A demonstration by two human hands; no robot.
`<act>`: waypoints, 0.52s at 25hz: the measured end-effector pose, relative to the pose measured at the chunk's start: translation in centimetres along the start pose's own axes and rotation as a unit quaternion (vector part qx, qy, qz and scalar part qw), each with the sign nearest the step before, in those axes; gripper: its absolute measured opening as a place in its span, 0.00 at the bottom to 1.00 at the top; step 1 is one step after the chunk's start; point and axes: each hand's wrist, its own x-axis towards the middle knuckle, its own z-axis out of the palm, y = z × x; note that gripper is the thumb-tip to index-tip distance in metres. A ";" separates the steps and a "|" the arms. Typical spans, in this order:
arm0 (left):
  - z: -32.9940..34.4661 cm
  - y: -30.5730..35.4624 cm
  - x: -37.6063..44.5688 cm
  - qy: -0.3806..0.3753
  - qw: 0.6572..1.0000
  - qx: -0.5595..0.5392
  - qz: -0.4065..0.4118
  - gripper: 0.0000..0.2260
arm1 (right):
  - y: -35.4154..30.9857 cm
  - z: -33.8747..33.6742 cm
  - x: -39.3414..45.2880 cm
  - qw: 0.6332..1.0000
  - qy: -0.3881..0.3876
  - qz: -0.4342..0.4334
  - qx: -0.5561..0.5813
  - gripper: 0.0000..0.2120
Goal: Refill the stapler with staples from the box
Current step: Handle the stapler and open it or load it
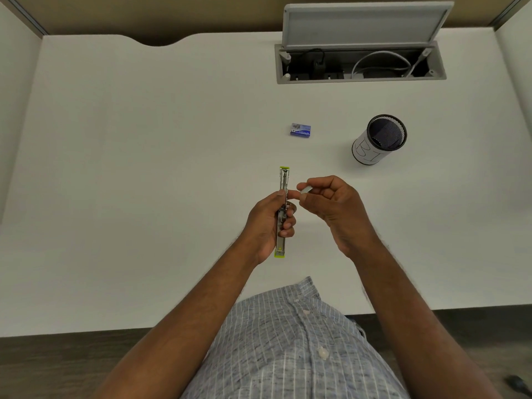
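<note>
Above the wide white desk (144, 168), the left hand (269, 223) gripped the long metal stapler with lime-green ends (282, 211), opened flat, probably to expose its channel. Beside it, the right hand (334, 203) pinched a short silver strip of staples (305, 191), likely ready for loading. Farther back lay the small blue staple box (300, 130).

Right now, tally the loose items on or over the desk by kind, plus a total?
Stapler: 1, the opened lime-green and metal stapler held in the left hand
Staple strip: 1, the small silver staple strip pinched by the right hand
Staple box: 1, the small blue staple box
Pen cup: 1, the black mesh pen cup with a white paper label
Total: 4
</note>
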 end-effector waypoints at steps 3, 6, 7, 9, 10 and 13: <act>0.1 0.0 0.1 0.000 1.000 0.002 0.000 0.14 | 0.0 -0.1 0.1 1.000 0.002 0.000 0.002 0.15; 0.1 0.1 0.1 0.000 1.000 0.004 0.001 0.14 | -0.1 0.1 0.2 0.999 0.023 -0.025 -0.035 0.14; 0.1 0.1 0.1 -0.001 1.000 0.004 0.001 0.14 | -0.1 0.1 0.2 0.997 0.031 -0.036 -0.061 0.14; 0.2 0.1 0.0 0.000 1.000 0.003 0.000 0.14 | -0.2 0.3 0.2 0.988 0.044 -0.063 -0.133 0.14; 0.3 0.1 0.0 0.000 1.000 0.001 -0.001 0.13 | -0.2 0.5 0.2 0.980 0.049 -0.079 -0.177 0.13; 0.5 0.0 -0.1 -0.003 1.000 -0.014 -0.016 0.14 | -0.2 1.3 0.0 0.946 0.062 -0.128 -0.291 0.12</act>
